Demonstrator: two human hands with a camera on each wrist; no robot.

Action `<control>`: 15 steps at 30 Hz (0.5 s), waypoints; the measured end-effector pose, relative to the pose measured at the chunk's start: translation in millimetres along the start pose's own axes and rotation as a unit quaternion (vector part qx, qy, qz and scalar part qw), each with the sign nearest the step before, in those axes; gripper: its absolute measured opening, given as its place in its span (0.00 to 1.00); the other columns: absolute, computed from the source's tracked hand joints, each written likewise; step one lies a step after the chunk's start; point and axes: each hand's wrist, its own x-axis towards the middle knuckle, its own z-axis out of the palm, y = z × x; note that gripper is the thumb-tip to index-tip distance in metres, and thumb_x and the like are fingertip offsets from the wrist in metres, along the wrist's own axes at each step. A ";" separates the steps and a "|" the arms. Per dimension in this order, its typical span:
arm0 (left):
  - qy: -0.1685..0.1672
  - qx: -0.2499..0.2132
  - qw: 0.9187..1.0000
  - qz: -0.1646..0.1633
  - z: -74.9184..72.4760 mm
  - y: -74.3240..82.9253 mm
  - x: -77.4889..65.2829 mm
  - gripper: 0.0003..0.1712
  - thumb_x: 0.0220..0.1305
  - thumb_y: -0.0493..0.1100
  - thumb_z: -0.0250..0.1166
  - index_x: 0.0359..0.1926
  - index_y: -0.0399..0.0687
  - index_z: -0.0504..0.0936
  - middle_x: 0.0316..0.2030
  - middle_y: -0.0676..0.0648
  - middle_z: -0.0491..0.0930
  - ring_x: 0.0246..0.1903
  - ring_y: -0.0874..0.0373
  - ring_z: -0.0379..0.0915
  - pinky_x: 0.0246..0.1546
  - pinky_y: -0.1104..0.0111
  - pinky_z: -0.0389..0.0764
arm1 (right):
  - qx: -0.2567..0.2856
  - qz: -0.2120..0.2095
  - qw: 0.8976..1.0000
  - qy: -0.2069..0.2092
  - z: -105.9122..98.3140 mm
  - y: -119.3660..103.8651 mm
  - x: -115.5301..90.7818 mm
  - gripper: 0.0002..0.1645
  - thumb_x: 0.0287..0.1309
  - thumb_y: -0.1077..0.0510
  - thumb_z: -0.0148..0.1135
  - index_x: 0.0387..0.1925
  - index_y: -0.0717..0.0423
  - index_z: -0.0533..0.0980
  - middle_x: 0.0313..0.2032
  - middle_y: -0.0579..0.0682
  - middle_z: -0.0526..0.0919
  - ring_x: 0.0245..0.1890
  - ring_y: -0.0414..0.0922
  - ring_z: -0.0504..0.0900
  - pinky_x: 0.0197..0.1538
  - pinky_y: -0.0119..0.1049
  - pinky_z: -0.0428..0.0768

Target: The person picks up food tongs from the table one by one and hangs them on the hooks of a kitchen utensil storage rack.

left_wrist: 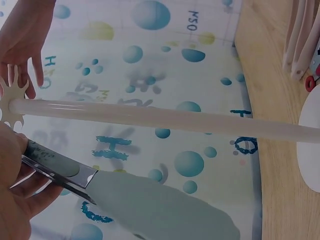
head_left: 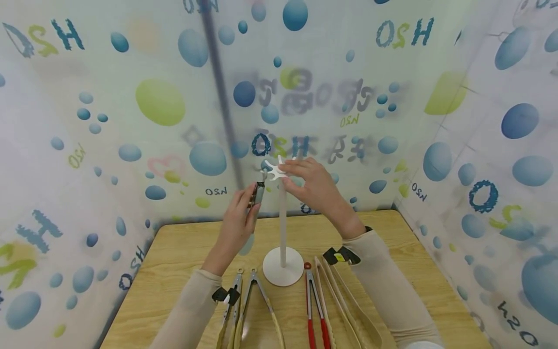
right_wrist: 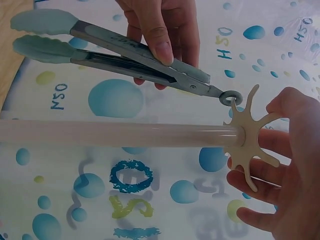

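my left grip pinches green tongs, their ring touching a hook on the white stand my right grip holds.

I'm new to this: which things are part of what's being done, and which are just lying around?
Apparently in use:
Metal tongs with pale grey-green tips, held up
White stand with round base and hooked top

Lying on the light wooden table:
Two pairs of yellow-and-metal tongs
Red-and-metal tongs
Long beige tongs

The pole blocks the left hand rightward.
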 end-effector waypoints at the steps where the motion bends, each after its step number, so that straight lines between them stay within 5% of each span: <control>1: -0.001 -0.002 1.000 -0.002 0.6 0.1 -0.5 0.30 0.72 0.35 0.57 0.73 0.40 0.63 0.55 0.34 0.74 0.46 0.45 0.81 0.45 0.59 0.85 | -0.001 -0.001 1.000 0.001 0.4 0.3 -0.1 0.22 0.67 0.50 0.59 0.60 0.49 0.79 0.60 0.51 0.82 0.56 0.53 0.78 0.58 0.50 0.79; 15: -0.011 -0.048 0.998 -0.034 12.2 1.8 -1.3 0.31 0.72 0.37 0.56 0.73 0.41 0.61 0.56 0.36 0.72 0.48 0.45 0.81 0.46 0.60 0.86 | 0.001 0.003 1.000 0.002 2.8 2.1 -0.2 0.22 0.68 0.51 0.59 0.61 0.49 0.78 0.61 0.52 0.81 0.54 0.52 0.78 0.55 0.50 0.79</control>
